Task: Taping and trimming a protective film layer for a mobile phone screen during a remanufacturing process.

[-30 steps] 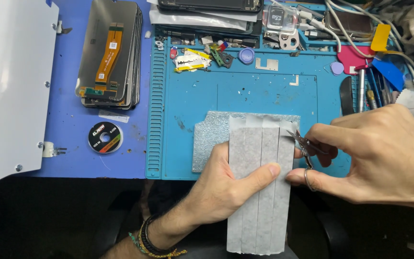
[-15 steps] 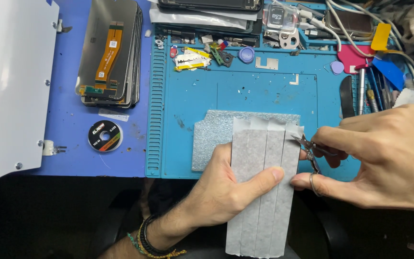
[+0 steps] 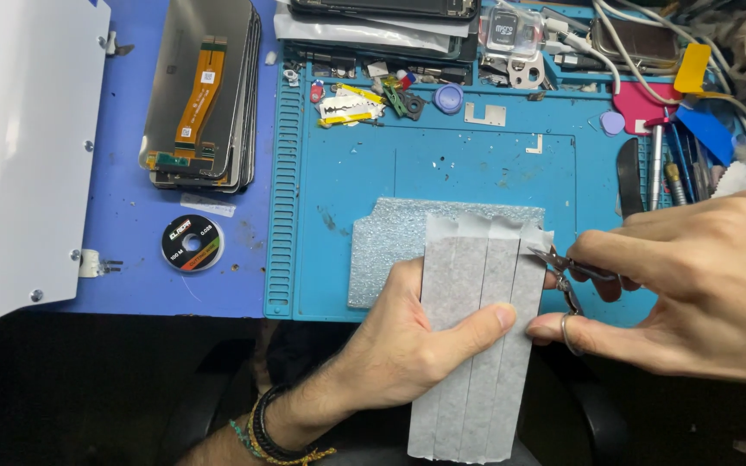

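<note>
My left hand (image 3: pixel 407 341) grips a grey sheet (image 3: pixel 477 328) made of several long strips side by side, thumb pressed on top of it. The sheet hangs over the front edge of a blue work mat (image 3: pixel 468 173) and covers part of a sparkly grey foam pad (image 3: pixel 390 250). My right hand (image 3: pixel 692 298) holds small metal scissors (image 3: pixel 567 272), a finger through one ring. The scissor tips touch the sheet's upper right corner, where the strip tops curl up.
A stack of phone screens (image 3: pixel 205 95) with orange flex cables lies at the back left, a small wire spool (image 3: pixel 192 243) in front of it. A white panel (image 3: pixel 19 155) fills the left. Razor blades (image 3: pixel 347 108), picks, screwdrivers (image 3: pixel 658 164) and cables crowd the mat's back and right.
My right hand and the scissors have dropped slightly along the sheet's right edge. My left hand has slid the sheet a little nearer to me.
</note>
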